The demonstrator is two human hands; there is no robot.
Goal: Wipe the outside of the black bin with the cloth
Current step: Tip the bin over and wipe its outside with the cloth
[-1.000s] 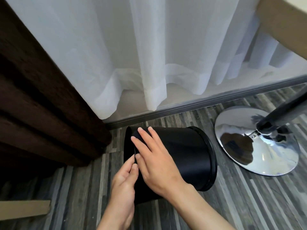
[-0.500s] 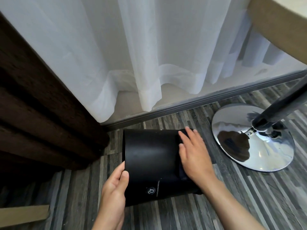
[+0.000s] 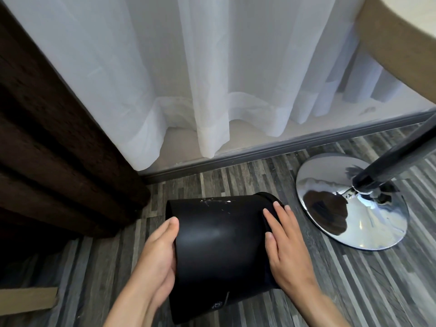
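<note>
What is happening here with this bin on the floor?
A person is cleaning a black bin that lies on its side on the floor. The left hand holds its base end, and the right hand presses flat near the rim, seemingly on a dark cloth. White specks show on its upper wall.

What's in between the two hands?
The black bin, lying on its side. The left hand holds its base end and the right hand presses flat near its rim, seen in the head view.

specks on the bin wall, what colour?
White specks on the black bin, far side; head view.
</note>
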